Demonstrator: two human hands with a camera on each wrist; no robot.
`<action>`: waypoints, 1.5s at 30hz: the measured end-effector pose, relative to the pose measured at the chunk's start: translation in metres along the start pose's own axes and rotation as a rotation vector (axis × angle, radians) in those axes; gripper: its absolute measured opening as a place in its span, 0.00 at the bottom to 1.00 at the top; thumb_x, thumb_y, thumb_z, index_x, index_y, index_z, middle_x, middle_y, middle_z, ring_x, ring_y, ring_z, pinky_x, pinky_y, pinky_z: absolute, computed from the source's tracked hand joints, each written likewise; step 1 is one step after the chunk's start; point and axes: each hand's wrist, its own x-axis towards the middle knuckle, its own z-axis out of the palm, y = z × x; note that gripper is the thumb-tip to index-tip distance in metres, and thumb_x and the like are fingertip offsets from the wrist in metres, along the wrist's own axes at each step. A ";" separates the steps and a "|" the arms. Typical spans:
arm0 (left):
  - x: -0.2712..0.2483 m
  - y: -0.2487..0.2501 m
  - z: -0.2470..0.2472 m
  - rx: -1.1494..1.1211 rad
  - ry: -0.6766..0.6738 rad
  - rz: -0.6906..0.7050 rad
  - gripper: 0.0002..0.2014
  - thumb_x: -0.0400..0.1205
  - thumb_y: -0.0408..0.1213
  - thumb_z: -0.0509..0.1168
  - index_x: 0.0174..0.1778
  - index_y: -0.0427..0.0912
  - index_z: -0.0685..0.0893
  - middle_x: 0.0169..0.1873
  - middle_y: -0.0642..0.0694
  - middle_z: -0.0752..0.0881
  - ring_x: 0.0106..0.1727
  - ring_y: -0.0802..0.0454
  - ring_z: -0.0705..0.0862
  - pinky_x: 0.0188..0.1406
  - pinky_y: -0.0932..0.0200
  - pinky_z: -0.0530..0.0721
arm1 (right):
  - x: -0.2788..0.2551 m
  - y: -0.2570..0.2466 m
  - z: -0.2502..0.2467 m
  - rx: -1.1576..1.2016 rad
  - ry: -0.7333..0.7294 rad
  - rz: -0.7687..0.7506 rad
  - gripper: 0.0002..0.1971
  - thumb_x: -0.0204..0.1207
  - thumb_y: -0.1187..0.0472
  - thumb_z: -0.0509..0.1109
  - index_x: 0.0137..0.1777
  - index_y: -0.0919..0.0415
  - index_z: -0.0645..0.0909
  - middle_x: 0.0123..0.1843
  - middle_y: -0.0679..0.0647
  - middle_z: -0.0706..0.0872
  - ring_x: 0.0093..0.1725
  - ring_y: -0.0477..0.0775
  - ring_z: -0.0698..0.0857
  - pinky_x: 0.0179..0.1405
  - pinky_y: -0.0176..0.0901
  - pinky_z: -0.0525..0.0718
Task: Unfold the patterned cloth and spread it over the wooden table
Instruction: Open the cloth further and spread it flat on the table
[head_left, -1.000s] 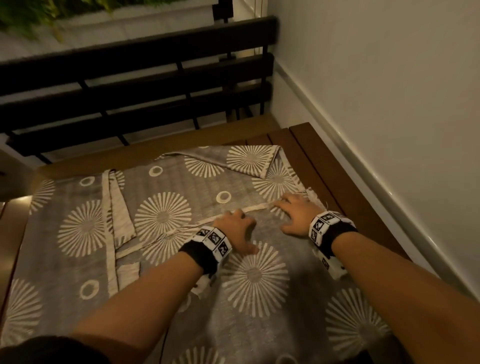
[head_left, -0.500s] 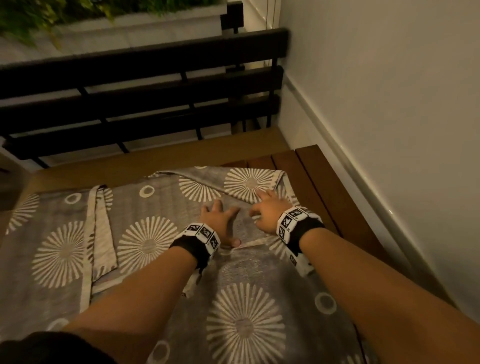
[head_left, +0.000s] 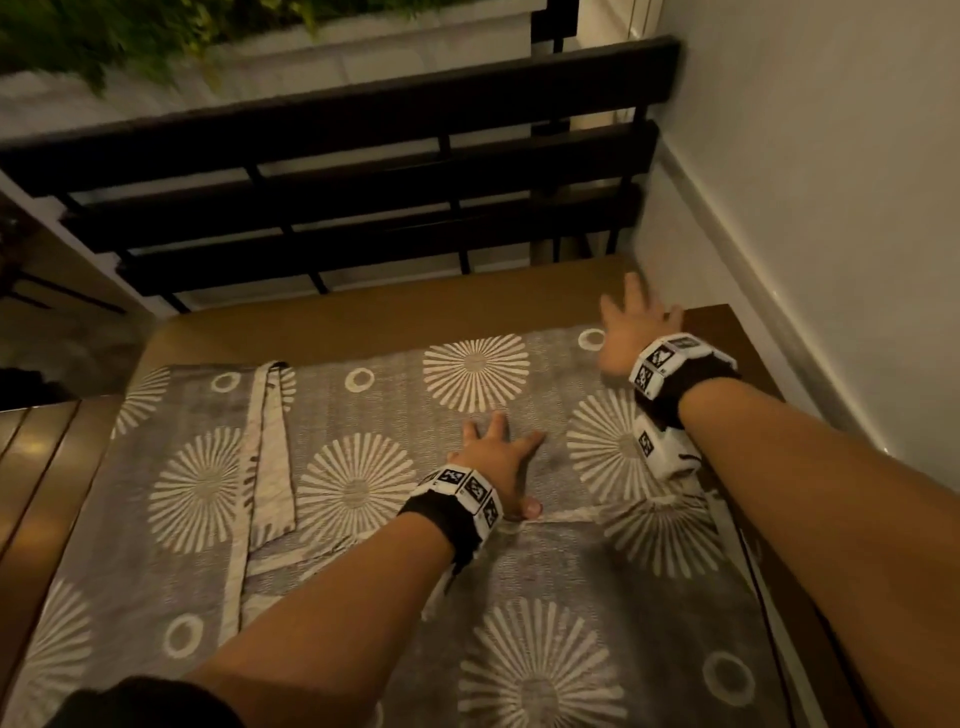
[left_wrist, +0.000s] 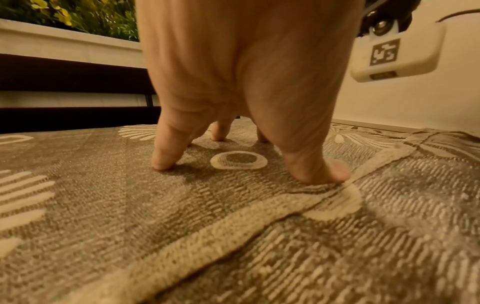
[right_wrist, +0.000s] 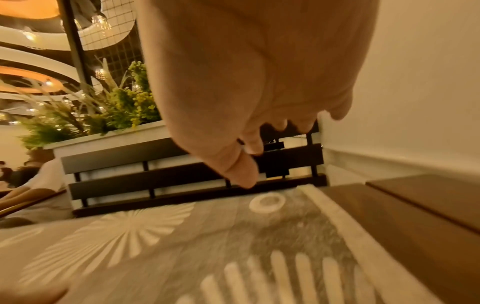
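Note:
A grey cloth (head_left: 395, 415) with cream sunburst and ring patterns lies over the wooden table (head_left: 31, 452). My left hand (head_left: 496, 452) presses flat on the cloth's middle with spread fingers (left_wrist: 166, 156), the thumb beside a cream hem seam (left_wrist: 233, 222). My right hand (head_left: 631, 322) reaches to the far right corner of the cloth with fingers spread and straight; in the right wrist view it (right_wrist: 259, 131) hovers just above the cloth (right_wrist: 182, 236) and holds nothing. A folded-over strip (head_left: 270, 447) remains on the left part of the cloth.
A dark slatted bench back (head_left: 337, 171) stands beyond the table's far edge, with a planter of greenery (head_left: 130, 36) behind it. A pale wall (head_left: 805, 208) runs close along the right side. Bare wood slats (right_wrist: 415, 216) show right of the cloth.
The folded flap at the far right has been laid out flat toward the far edge. My right hand has moved out to the far right corner; my left hand stays pressed on the middle.

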 end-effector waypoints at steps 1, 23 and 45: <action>0.000 0.000 0.000 0.001 0.002 0.002 0.49 0.71 0.58 0.74 0.81 0.67 0.49 0.84 0.42 0.45 0.80 0.21 0.42 0.71 0.19 0.62 | -0.002 -0.004 0.011 -0.005 -0.078 -0.069 0.35 0.79 0.52 0.66 0.83 0.53 0.58 0.88 0.60 0.42 0.85 0.69 0.51 0.80 0.68 0.52; -0.034 -0.002 0.025 0.067 0.291 0.079 0.38 0.74 0.63 0.67 0.78 0.61 0.60 0.83 0.41 0.54 0.82 0.31 0.53 0.76 0.29 0.64 | -0.197 -0.008 0.126 0.191 -0.207 -0.151 0.40 0.76 0.36 0.65 0.84 0.42 0.51 0.88 0.50 0.43 0.86 0.63 0.43 0.79 0.74 0.49; -0.253 -0.140 0.150 -0.090 0.112 -0.268 0.57 0.61 0.79 0.60 0.82 0.58 0.47 0.83 0.38 0.50 0.79 0.27 0.56 0.71 0.32 0.71 | -0.214 -0.206 0.126 0.209 -0.038 -0.311 0.15 0.76 0.62 0.62 0.62 0.61 0.80 0.66 0.62 0.79 0.59 0.64 0.82 0.54 0.51 0.81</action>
